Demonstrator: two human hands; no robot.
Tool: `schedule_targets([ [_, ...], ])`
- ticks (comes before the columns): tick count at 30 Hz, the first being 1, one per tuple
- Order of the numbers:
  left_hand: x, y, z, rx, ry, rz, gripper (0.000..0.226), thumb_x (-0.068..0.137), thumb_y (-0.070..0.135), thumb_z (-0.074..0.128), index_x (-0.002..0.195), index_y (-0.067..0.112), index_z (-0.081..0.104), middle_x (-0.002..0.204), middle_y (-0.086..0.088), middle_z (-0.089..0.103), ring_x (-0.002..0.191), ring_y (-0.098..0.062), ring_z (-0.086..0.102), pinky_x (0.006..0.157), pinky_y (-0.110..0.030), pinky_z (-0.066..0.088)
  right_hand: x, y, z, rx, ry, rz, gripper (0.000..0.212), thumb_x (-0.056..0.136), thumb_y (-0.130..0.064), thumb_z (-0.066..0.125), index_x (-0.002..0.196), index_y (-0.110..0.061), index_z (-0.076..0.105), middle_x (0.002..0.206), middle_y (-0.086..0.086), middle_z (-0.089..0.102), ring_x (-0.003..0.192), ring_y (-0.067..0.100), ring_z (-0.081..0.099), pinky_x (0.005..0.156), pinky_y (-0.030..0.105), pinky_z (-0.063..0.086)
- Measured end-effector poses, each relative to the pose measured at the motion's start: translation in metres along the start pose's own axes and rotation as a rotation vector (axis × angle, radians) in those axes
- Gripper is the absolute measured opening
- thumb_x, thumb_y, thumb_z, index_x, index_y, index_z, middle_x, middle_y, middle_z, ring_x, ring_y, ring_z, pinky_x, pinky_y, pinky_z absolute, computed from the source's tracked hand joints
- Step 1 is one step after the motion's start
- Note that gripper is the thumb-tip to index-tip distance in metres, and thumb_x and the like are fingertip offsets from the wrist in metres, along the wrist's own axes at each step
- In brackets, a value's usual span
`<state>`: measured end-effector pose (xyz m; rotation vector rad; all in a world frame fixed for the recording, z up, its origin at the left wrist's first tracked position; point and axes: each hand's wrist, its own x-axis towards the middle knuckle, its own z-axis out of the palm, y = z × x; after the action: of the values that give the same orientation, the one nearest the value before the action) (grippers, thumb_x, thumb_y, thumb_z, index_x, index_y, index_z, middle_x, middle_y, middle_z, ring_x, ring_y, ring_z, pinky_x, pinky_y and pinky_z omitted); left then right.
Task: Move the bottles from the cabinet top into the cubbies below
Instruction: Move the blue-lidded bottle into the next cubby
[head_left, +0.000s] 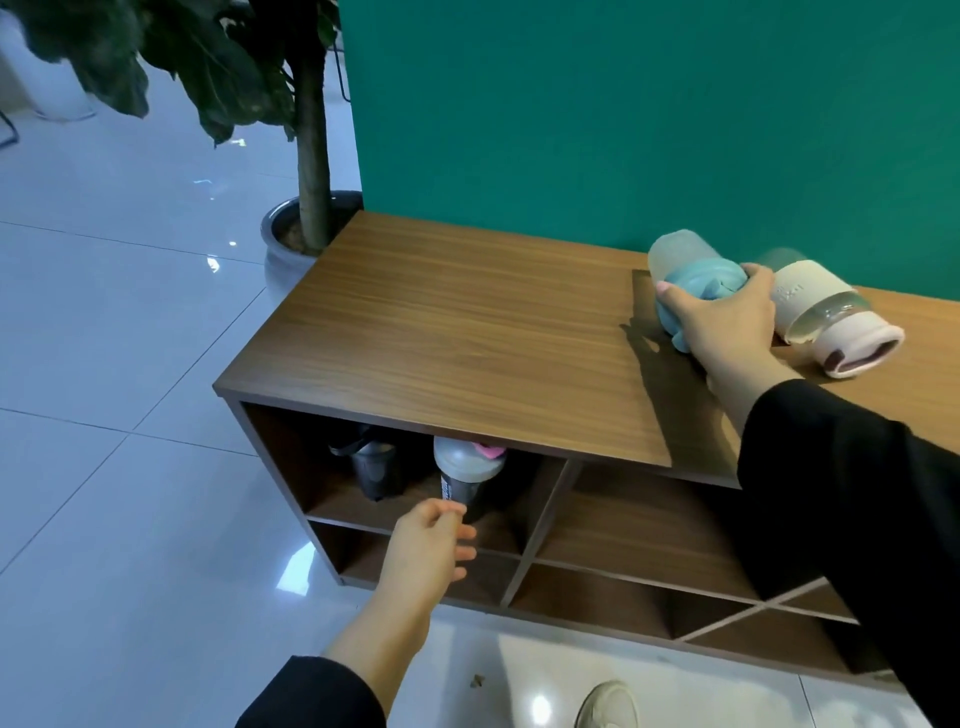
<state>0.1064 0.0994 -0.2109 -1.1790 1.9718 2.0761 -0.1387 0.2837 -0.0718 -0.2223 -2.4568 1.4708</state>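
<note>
Bottles already fill the upper-left cubby (311, 483): a dark bottle (375, 470) at the back and a grey-capped shaker (464, 475) just beyond the loosely spread, empty fingers of the left hand (426, 553). On the counter (467, 322), right-hand fingers (670, 293) wrap a blue-sleeved bottle (691, 270), likely light, its soft sleeve grippy; beside them lies a sleeved glass bottle (826, 317), probably fragile.

**Clearances and obstructions, cabinet and cubbies**

Counter (467, 312): bare wood left of the right grip (727, 322); glass bottle (826, 317) lying just right of it.
Upper-left cubby (291, 457): shaker bottle (465, 470) directly ahead of the left grip (431, 545), dark bottle (374, 467) beyond-left.
Upper-right cubby (639, 519): open, right of the left grip.
Lower cubbies (587, 597): open.
</note>
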Motion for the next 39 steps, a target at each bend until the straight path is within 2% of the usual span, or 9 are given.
schedule_targets([
  [5, -0.009, 0.006, 0.002, 0.059, -0.023, 0.055, 0.022, 0.102, 0.022, 0.049, 0.116, 0.019, 0.066, 0.101, -0.005, 0.073, 0.092, -0.022, 0.072, 0.084, -0.039, 0.061, -0.046, -0.018, -0.018, 0.182, -0.021, -0.181, 0.081, 0.070, -0.042, 0.083, 0.135, -0.023, 0.039, 0.129, 0.004, 0.051, 0.105, 0.015, 0.059, 0.046, 0.007, 0.046],
  [9, -0.035, 0.018, 0.009, -0.011, -0.098, 0.146, 0.032, 0.102, 0.038, 0.048, 0.113, 0.017, 0.068, 0.097, -0.007, 0.077, 0.083, -0.021, 0.076, 0.077, -0.039, 0.064, -0.132, -0.027, -0.071, 0.299, -0.251, -0.393, 0.077, 0.067, -0.031, 0.085, 0.130, -0.024, 0.042, 0.112, -0.018, 0.055, 0.094, -0.007, 0.060, 0.066, 0.011, 0.052],
  [13, -0.073, 0.029, 0.013, -0.446, -0.212, 0.064, 0.076, 0.081, 0.068, 0.039, 0.113, 0.004, 0.066, 0.085, -0.023, 0.072, 0.063, -0.031, 0.069, 0.050, -0.037, 0.057, -0.220, -0.001, -0.127, 0.299, -0.572, -0.290, 0.092, 0.038, -0.045, 0.091, 0.121, -0.049, 0.054, 0.112, -0.016, 0.069, 0.092, 0.006, 0.071, 0.071, 0.023, 0.059],
  [17, -0.098, 0.025, 0.013, -0.541, -0.383, 0.008, 0.081, 0.076, 0.071, 0.036, 0.123, 0.013, 0.066, 0.109, -0.023, 0.075, 0.085, -0.034, 0.074, 0.053, -0.036, 0.058, -0.257, 0.040, -0.143, 0.180, -0.717, -0.181, 0.101, 0.033, -0.060, 0.091, 0.127, -0.060, 0.052, 0.126, -0.026, 0.061, 0.112, -0.007, 0.062, 0.087, 0.012, 0.050],
  [21, -0.096, 0.003, 0.032, -0.484, -0.355, -0.186, 0.052, 0.088, 0.045, 0.061, 0.126, 0.010, 0.065, 0.126, -0.022, 0.068, 0.114, -0.037, 0.067, 0.071, -0.048, 0.061, -0.272, 0.091, -0.134, 0.274, -0.513, 0.008, 0.096, 0.015, -0.038, 0.094, 0.100, -0.064, 0.058, 0.110, -0.022, 0.068, 0.101, 0.006, 0.068, 0.074, 0.014, 0.056],
  [24, -0.090, -0.007, 0.050, -0.488, -0.367, -0.304, 0.039, 0.098, 0.039, 0.057, 0.126, 0.013, 0.064, 0.126, -0.017, 0.069, 0.114, -0.034, 0.068, 0.083, -0.057, 0.059, -0.270, 0.115, -0.129, 0.271, -0.389, 0.106, 0.081, 0.031, -0.027, 0.089, 0.100, -0.056, 0.058, 0.107, -0.014, 0.070, 0.095, 0.009, 0.069, 0.067, 0.010, 0.055],
  [27, -0.080, -0.009, 0.064, -0.311, -0.346, -0.281, 0.042, 0.099, 0.044, 0.053, 0.130, 0.017, 0.060, 0.125, -0.010, 0.070, 0.107, -0.029, 0.071, 0.092, -0.050, 0.058, -0.242, 0.127, -0.123, 0.151, -0.369, 0.078, 0.081, 0.051, -0.015, 0.097, 0.112, -0.047, 0.055, 0.112, -0.013, 0.064, 0.101, 0.004, 0.062, 0.072, 0.010, 0.053],
  [31, -0.060, -0.008, 0.070, -0.090, -0.218, -0.277, 0.044, 0.100, 0.043, 0.053, 0.136, 0.018, 0.055, 0.126, -0.010, 0.067, 0.100, -0.029, 0.072, 0.087, -0.046, 0.061, -0.181, 0.141, -0.092, -0.128, -0.396, -0.009, 0.082, 0.065, -0.030, 0.090, 0.132, -0.034, 0.044, 0.123, -0.010, 0.053, 0.112, 0.009, 0.056, 0.090, 0.027, 0.049],
  [39, -0.039, -0.006, 0.065, -0.051, -0.151, -0.258, 0.024, 0.102, 0.035, 0.052, 0.117, 0.019, 0.063, 0.102, -0.005, 0.072, 0.090, -0.025, 0.073, 0.066, -0.036, 0.062, -0.109, 0.161, -0.020, -0.462, -0.505, 0.044, 0.068, 0.069, -0.049, 0.080, 0.124, -0.016, 0.058, 0.114, -0.001, 0.061, 0.107, 0.022, 0.063, 0.086, 0.032, 0.051],
])
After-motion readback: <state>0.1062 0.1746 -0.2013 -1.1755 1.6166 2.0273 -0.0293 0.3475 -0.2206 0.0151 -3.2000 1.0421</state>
